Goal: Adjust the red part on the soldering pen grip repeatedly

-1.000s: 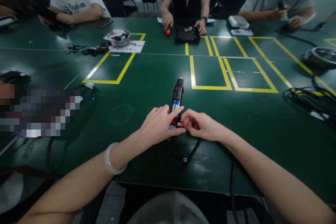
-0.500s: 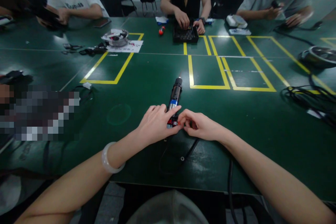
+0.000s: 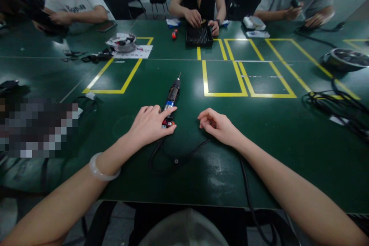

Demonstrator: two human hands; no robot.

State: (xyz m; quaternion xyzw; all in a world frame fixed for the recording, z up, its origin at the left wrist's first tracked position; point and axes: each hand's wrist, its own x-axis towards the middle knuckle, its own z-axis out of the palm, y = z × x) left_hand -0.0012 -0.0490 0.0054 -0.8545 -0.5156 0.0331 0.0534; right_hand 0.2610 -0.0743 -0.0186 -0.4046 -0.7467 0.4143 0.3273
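Note:
A black electric screwdriver (image 3: 173, 94) with a blue band and a red rear part lies on the green table, its bit pointing away from me and slightly right. My left hand (image 3: 150, 125) is laid over the rear of its body, thumb and index finger on either side of the red part. That hand covers some of the tool. Off to the right, apart from the screwdriver, my right hand (image 3: 217, 125) hovers at the table with loosely curled fingers and nothing visible in them. Between my hands runs a black cable (image 3: 194, 149) over the tabletop.
Yellow tape outlines (image 3: 226, 95) mark the table ahead. Across it, a co-worker's hands work at a black tray (image 3: 198, 37). A metal bowl (image 3: 122, 42) stands on paper at the far left. Coiled black cables (image 3: 325, 103) lie on the right, near a round metal dish (image 3: 347, 60).
My left hand and the screwdriver have shifted left, and the tool tilts more to the right. My right hand has come away from the red rear part, leaving a gap.

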